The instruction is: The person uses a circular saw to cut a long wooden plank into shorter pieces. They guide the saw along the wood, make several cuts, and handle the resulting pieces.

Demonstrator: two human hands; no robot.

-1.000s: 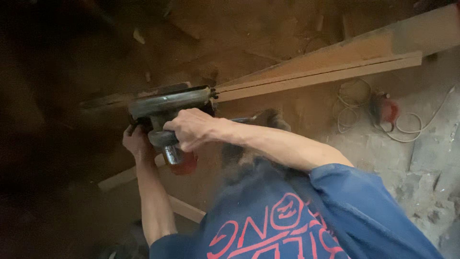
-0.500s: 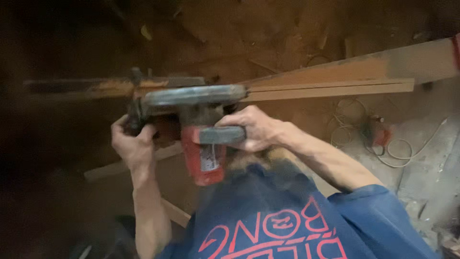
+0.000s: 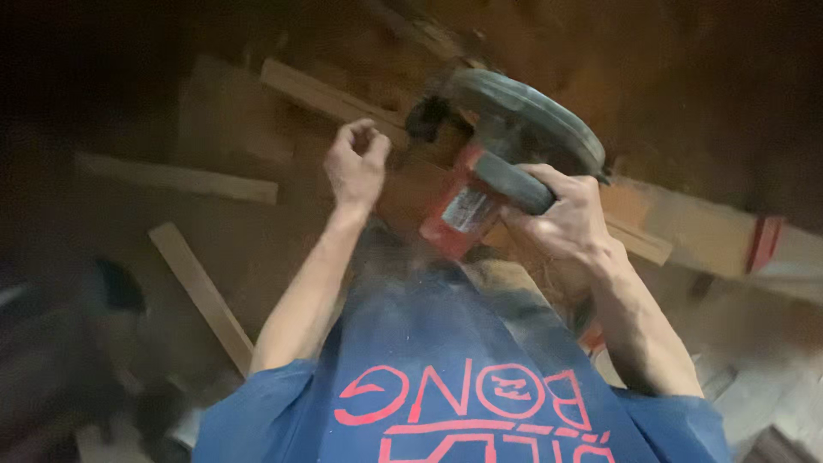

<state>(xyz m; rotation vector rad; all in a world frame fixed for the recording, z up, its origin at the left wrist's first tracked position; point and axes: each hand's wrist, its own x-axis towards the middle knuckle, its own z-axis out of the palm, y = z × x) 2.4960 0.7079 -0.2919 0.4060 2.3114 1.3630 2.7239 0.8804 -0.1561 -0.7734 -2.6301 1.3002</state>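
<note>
My right hand (image 3: pixel 561 219) grips the dark handle of a hand-held circular saw (image 3: pixel 497 163) with a red motor body and a dark round guard. The saw is lifted and tilted over a long wooden plank (image 3: pixel 686 227) that runs off to the right. Just left of the saw, my left hand (image 3: pixel 354 163) hangs in the air with its fingers loosely curled around nothing. My blue shirt fills the lower middle of the view.
Loose wooden strips lie on the dusty brown floor: one at the left (image 3: pixel 176 178), one slanted below it (image 3: pixel 206 296), one behind my left hand (image 3: pixel 317 94). A red clamp-like piece (image 3: pixel 763 244) sits on the plank at the right. A dark object (image 3: pixel 116 287) lies at lower left.
My left hand has let go of the saw's front and now hangs free. The saw has lifted and tilted up to the right in my right hand. The view has swung.
</note>
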